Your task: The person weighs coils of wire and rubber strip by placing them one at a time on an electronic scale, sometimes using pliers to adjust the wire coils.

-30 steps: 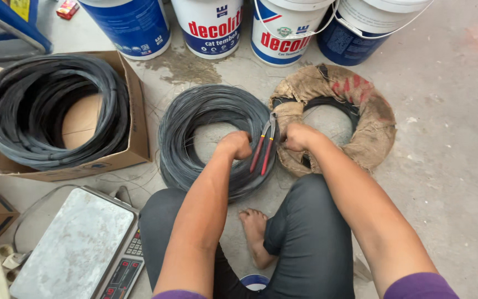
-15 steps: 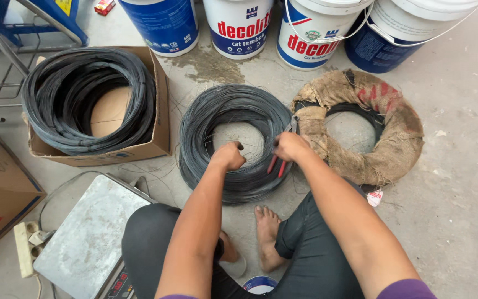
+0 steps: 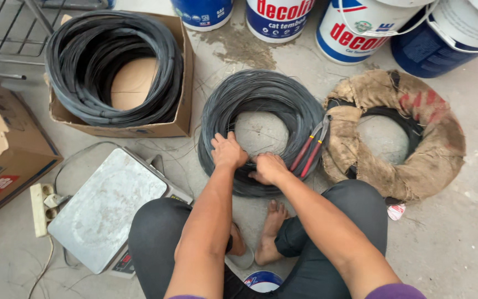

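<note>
Arms outstretched, I watch my left hand and right hand curl closed on the near rim of the wire coil, red-handled pliers just right of them.

Bare forearms, purple sleeve edges; dark grey trousers, bare feet

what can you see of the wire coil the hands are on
The wire coil is a thick ring of many thin dark grey strands, looking like bare metal wire, lying flat on the concrete floor with floor showing through its open centre. Loose strands stray at its edges. The left hand and right hand grip its near side. Red-handled pliers rest on its right rim.
</note>
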